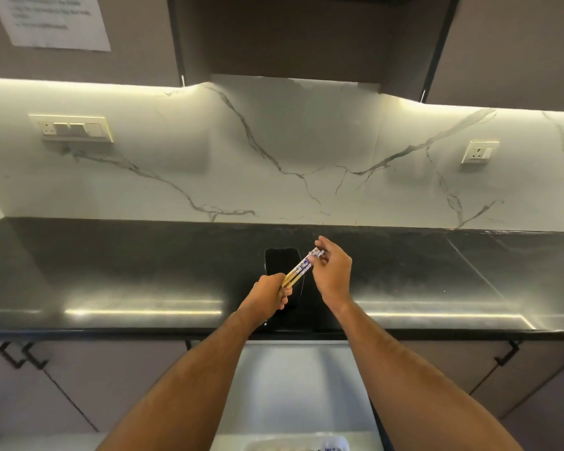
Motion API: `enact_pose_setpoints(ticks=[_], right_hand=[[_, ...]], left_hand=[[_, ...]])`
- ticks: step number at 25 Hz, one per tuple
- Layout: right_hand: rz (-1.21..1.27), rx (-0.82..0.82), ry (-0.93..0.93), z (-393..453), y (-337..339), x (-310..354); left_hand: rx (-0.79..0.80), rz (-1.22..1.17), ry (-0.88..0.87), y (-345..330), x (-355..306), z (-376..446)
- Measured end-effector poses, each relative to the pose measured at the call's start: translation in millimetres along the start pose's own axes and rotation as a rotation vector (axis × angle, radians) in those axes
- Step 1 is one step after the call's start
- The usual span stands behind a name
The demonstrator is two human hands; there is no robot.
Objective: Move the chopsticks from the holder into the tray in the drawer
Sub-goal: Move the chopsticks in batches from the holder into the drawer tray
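A small bundle of chopsticks [298, 269], yellow shafts with blue-and-white patterned tops, is held above the black countertop [127, 271]. My left hand [269, 292] grips the yellow lower part. My right hand [332, 271] pinches the patterned top ends with its fingertips. Both hands hover over a dark flat object [282, 260] lying on the counter. Below, between my forearms, the open drawer [293, 385] shows a pale interior, and a light tray [293, 445] peeks in at the bottom edge. The holder is not in view.
A white marble backsplash [274, 164] rises behind the counter, with a switch plate [75, 128] on the left and a socket [479, 153] on the right. Cabinet doors with black handles [23, 354] flank the drawer. Dark upper cabinets hang overhead.
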State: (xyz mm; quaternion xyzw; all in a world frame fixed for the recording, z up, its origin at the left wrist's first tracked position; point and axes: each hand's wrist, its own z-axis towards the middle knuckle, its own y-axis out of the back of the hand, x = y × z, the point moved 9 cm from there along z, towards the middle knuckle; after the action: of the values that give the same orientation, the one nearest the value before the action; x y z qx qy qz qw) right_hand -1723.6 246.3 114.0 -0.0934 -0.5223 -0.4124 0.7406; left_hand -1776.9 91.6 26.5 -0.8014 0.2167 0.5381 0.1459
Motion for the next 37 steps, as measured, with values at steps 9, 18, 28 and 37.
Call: enact_pose_setpoints(ticks=[9, 18, 28, 37], right_hand=[[-0.366, 0.144, 0.100, -61.7, 9.2, 4.6], [-1.046, 0.766, 0.336, -123.9, -38.0, -29.7], [-1.102, 0.956, 0.267, -207.6, -30.7, -125.3], [-1.055, 1.150, 0.165, -293.7, -34.5, -212.0]], left_hand=[[-0.035, 1.138, -0.312, 8.0, 9.5, -34.6], [0.036, 1.444, -0.340, -35.4, 40.7, -30.5], [0.123, 1.537, -0.335, -42.9, 158.9, -53.9], [0.168, 1.530, -0.221, -43.5, 279.9, -66.7]])
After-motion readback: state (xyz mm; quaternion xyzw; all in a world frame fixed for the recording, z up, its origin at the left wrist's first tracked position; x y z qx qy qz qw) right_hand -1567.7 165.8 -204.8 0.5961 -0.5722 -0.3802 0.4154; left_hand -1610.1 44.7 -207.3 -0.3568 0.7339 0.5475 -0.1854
